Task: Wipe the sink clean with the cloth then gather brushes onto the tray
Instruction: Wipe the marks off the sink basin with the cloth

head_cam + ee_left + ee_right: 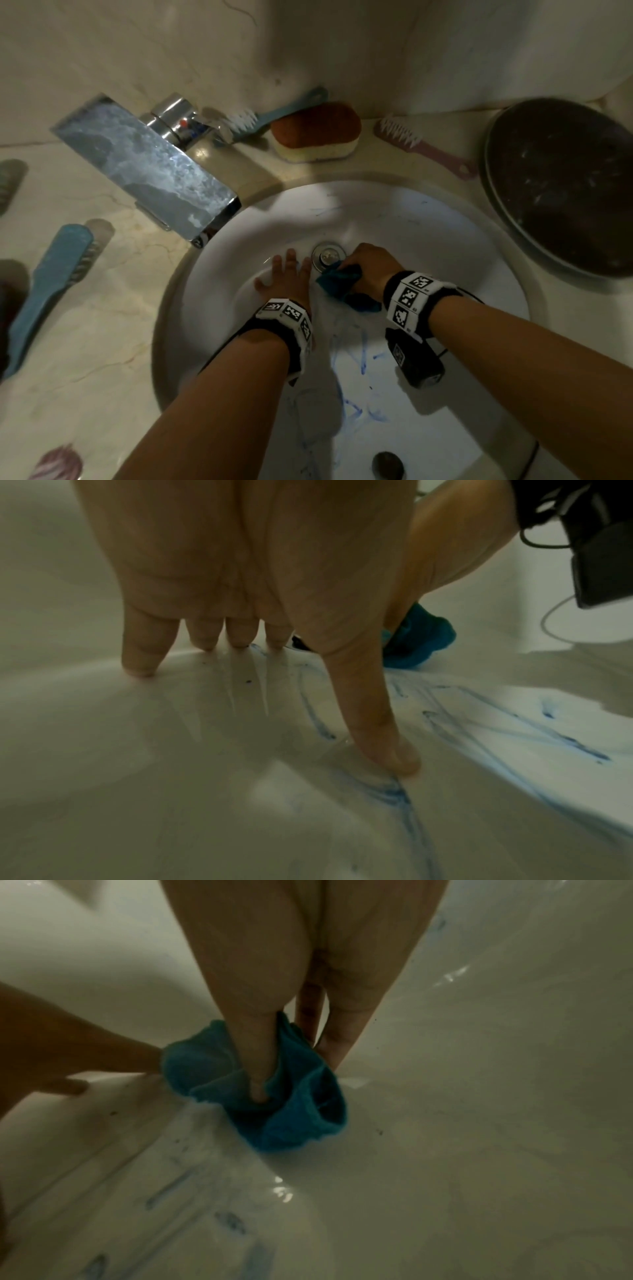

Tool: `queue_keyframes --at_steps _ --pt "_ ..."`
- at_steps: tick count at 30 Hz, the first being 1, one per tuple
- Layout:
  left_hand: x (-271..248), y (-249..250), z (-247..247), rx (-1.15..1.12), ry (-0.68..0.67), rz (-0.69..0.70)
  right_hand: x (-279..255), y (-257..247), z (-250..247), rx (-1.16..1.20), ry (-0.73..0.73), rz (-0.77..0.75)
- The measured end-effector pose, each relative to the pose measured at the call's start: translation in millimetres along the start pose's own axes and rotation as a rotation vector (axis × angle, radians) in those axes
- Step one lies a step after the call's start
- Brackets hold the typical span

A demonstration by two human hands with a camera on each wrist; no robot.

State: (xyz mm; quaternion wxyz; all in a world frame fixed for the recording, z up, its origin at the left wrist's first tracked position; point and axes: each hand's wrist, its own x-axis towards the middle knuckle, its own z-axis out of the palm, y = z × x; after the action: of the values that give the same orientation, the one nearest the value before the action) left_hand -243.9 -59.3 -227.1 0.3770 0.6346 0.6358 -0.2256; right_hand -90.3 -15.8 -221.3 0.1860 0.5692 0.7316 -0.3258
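The white sink [428, 240] carries blue smears [359, 394] on its near slope. My right hand [368, 267] grips a bunched teal cloth [342, 284] [274, 1096] [421, 645] and presses it onto the basin just right of the drain [328, 255]. My left hand [287, 277] [240, 615] lies flat in the basin left of the drain, fingers spread and straight, fingertips on the porcelain. A blue brush [270, 113] and a pink brush [421, 144] lie behind the sink. A large blue brush [48, 291] lies on the left counter. A dark round tray [561, 185] sits at the right.
A chrome tap [147, 164] reaches over the basin's left rim. A brown and yellow sponge [317, 132] lies between the two back brushes. More brush ends [10, 181] show at the left edge. A reddish brush [58, 462] sits at the lower left. The wall stands close behind.
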Motion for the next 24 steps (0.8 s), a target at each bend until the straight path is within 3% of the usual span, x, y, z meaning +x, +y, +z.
queue_keyframes --at_steps 8,16,24 --pt "-2 0 0 -0.013 -0.005 0.006 -8 6 -13 0.359 0.175 0.204" --pt "0 0 0 -0.008 -0.006 -0.001 16 -18 -19 1.068 0.412 0.308" --pt "-1 -1 0 0.003 -0.012 0.014 22 -18 -22 1.192 0.538 0.366"
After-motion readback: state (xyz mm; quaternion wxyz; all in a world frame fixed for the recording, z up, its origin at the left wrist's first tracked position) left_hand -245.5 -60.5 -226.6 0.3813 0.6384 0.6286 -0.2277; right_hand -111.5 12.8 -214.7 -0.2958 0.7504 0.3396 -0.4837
